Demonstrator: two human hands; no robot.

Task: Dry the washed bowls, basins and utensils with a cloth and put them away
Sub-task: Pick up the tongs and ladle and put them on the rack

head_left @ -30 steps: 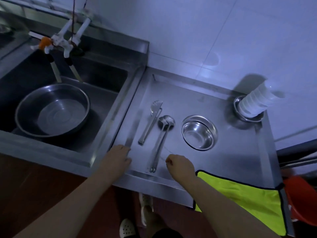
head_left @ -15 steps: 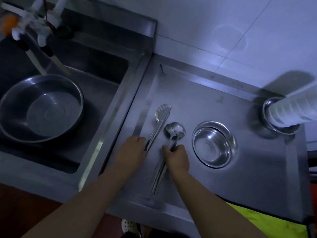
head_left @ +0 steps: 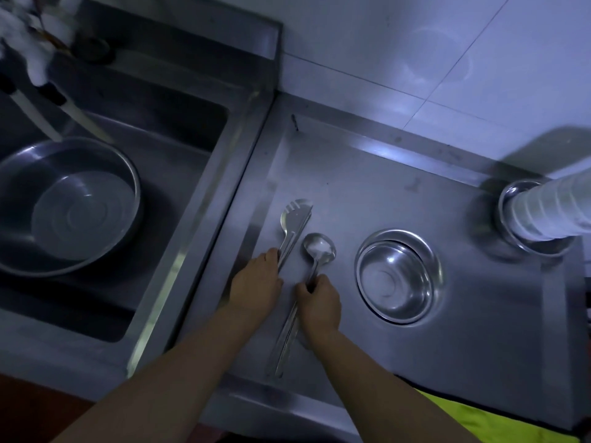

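On the steel drainboard (head_left: 399, 174) lie a slotted fork-spoon with a knife (head_left: 295, 220) and long-handled spoons (head_left: 319, 247). My left hand (head_left: 256, 287) grips the handles of the fork-spoon and knife. My right hand (head_left: 319, 302) curls round the stems of the spoons, whose handles stick out behind it toward the front edge. A small steel bowl (head_left: 398, 276) stands to the right of the spoons. A large steel basin (head_left: 64, 206) sits in the sink on the left. A yellow-green cloth (head_left: 479, 420) hangs over the front right edge.
A stack of white bowls (head_left: 550, 209) leans in a steel bowl (head_left: 511, 199) at the back right corner. White taps (head_left: 35, 59) hang over the sink. A tiled wall runs along the back.
Both hands moved forward from the front edge onto the utensils. The left took hold of the fork-spoon and knife, the right closed round the spoon stems. The view shifted right and closer.
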